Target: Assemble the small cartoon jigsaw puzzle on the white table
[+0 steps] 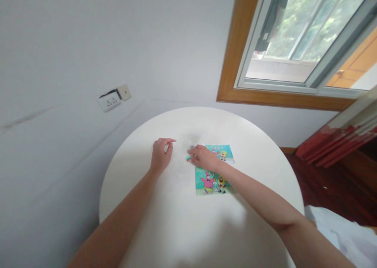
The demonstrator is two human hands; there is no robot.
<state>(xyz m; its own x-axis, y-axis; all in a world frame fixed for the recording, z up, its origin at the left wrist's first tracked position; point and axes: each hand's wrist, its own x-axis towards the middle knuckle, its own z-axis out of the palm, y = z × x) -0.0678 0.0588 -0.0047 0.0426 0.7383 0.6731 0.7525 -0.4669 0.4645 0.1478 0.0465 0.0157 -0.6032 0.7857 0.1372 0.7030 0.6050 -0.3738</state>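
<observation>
My left hand (161, 155) is above the left part of the white round table (182, 228). Its thumb and forefinger curve together in a pinch, and I cannot make out anything between them. To its right, my right hand (203, 157) has its fingers bent down around a small teal piece (188, 158) that shows at the fingertips. Under my right hand and forearm lie two bright cartoon pictures: a nearer one (207, 183) with a pink starfish figure, partly covered by the forearm, and a farther one (225, 152) with a yellow square figure, partly covered by the hand.
A pale wall with a socket (110, 101) rises behind the table on the left. At the upper right is a wood-framed window (226, 79), with a red and cream curtain (332, 142) beside it. White cloth (338, 228) lies at the lower right, beyond the table edge.
</observation>
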